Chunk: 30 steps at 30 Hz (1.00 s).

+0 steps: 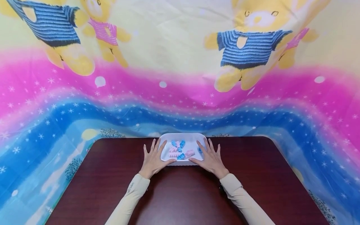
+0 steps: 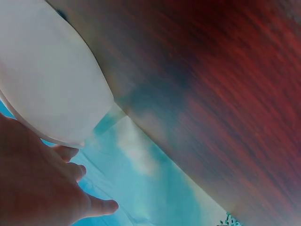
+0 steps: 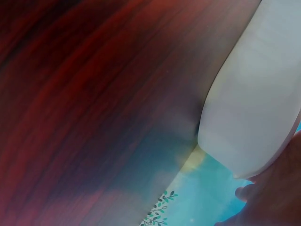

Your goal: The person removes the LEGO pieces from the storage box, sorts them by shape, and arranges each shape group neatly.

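A white tray (image 1: 184, 163) stands at the far edge of the table, with pink and blue toy building bricks (image 1: 180, 150) loose inside it. My left hand (image 1: 153, 159) lies over the tray's left front corner, its fingers straight and spread and its thumb along the front rim. On the opposite corner, my right hand (image 1: 212, 158) mirrors it, covering part of a blue brick (image 1: 200, 150). In the left wrist view, the left hand (image 2: 42, 179) is right at the rim of the tray (image 2: 51, 70). The right wrist view shows the right hand (image 3: 275, 193) close against the tray wall (image 3: 249, 103).
The dark reddish-brown wooden table (image 1: 180, 197) stretches in front of the tray and to both sides. Behind it hangs a colourful cloth (image 1: 174, 97) printed with bears and snowflakes, close to the table's far edge.
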{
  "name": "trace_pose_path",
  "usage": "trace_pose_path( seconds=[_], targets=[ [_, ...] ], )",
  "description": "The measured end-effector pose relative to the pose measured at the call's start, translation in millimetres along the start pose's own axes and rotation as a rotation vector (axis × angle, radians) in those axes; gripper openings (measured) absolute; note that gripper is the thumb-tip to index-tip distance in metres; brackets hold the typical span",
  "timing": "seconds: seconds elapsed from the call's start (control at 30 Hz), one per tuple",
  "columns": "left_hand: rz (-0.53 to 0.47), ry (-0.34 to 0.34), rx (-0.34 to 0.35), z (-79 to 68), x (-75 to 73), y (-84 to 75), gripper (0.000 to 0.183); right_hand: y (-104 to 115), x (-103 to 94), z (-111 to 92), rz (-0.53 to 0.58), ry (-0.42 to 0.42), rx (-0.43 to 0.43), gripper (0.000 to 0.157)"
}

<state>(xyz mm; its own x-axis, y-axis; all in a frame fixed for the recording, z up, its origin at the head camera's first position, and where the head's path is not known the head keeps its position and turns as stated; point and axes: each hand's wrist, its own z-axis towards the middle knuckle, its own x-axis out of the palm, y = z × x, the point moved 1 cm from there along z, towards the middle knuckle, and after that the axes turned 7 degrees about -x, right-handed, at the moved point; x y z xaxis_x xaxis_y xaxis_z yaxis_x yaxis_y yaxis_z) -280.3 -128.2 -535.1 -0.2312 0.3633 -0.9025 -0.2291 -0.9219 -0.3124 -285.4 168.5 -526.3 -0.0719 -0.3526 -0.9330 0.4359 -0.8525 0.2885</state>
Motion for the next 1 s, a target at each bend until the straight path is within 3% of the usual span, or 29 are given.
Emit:
trace_pose_path(
  seconds=[0.2,1.0],
  targets=[
    [0.009,0.001,-0.017,0.2,-2.5,-2.3,0.105,-3.3,2.7,0.6,0.008,-0.043,-0.025,0.107],
    [-0.036,0.043,-0.068,-3.2,-7.5,-7.8,0.105,1.4,-0.3,1.3,-0.018,0.025,0.038,0.102]
  ],
)
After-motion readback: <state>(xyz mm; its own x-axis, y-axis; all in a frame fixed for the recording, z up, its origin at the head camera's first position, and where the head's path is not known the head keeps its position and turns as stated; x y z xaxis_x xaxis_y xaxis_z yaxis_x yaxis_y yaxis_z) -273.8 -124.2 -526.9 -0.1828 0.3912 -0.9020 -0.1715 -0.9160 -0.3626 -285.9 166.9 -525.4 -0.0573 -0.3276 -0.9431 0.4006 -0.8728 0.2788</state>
